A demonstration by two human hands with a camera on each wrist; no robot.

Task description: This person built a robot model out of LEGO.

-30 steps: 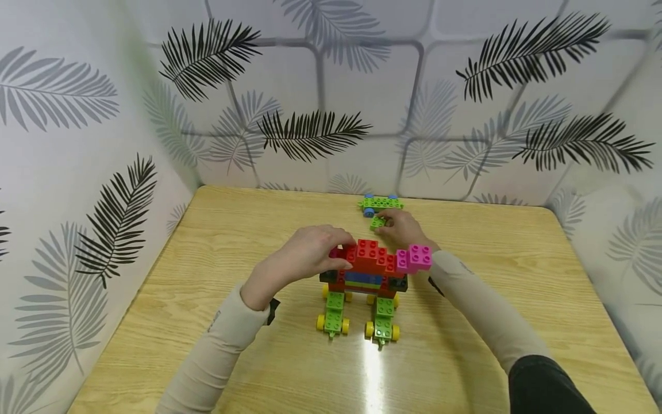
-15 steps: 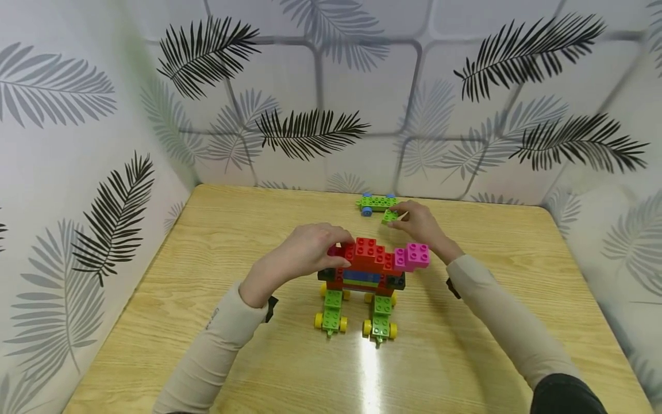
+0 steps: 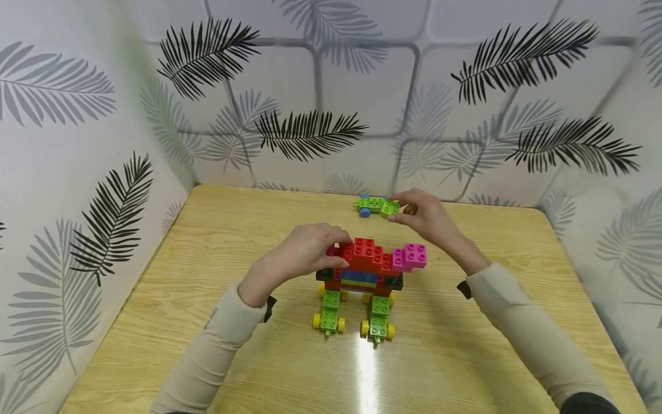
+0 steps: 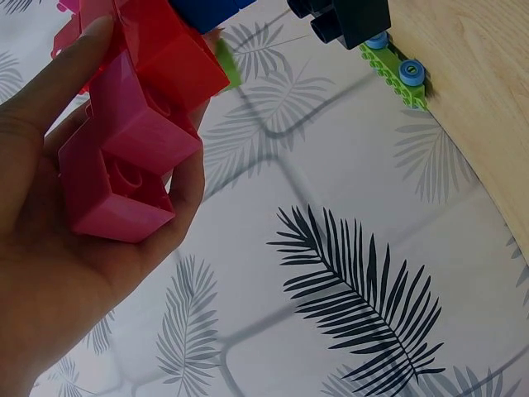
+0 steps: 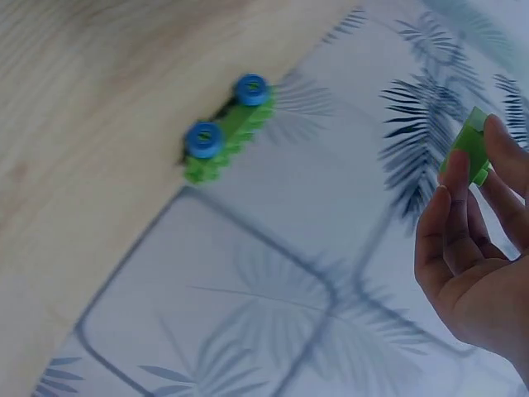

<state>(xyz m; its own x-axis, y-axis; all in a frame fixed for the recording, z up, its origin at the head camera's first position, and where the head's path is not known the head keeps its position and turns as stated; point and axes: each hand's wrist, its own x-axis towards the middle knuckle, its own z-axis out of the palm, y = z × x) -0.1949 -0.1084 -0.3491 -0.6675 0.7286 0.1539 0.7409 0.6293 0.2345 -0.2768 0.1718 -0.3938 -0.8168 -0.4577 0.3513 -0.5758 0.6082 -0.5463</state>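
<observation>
The right hand (image 3: pixel 424 215) pinches a green brick (image 3: pixel 390 207) above the table (image 3: pixel 207 259), behind and right of the model (image 3: pixel 369 270), whose left end the left hand (image 3: pixel 310 250) grips.

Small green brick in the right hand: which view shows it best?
The right wrist view: the small green brick is pinched in the right hand, clear against the wall. The head view shows it tiny, overlapping the green wheeled plate. The left wrist view misses it.
</observation>
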